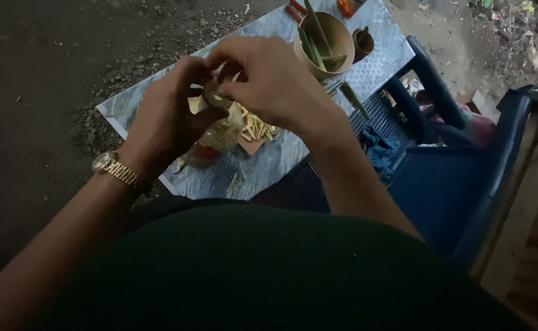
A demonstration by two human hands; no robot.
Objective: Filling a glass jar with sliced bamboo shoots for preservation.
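Small folded yellowish-green leaf piece (219, 99), pinched upright above the marbled grey tabletop (263, 165).

Gold link wristwatch (108, 164) on left wrist; dark green garment (269, 270) over torso; forearms bare, sleeveless.

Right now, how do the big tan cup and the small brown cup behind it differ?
The tan cup is larger and lighter; the small brown cup is darker and narrower. The tan cup holds several long green stalks poking out; what the brown cup holds is too dim to tell. Both stand upright at the far end of the grey board.
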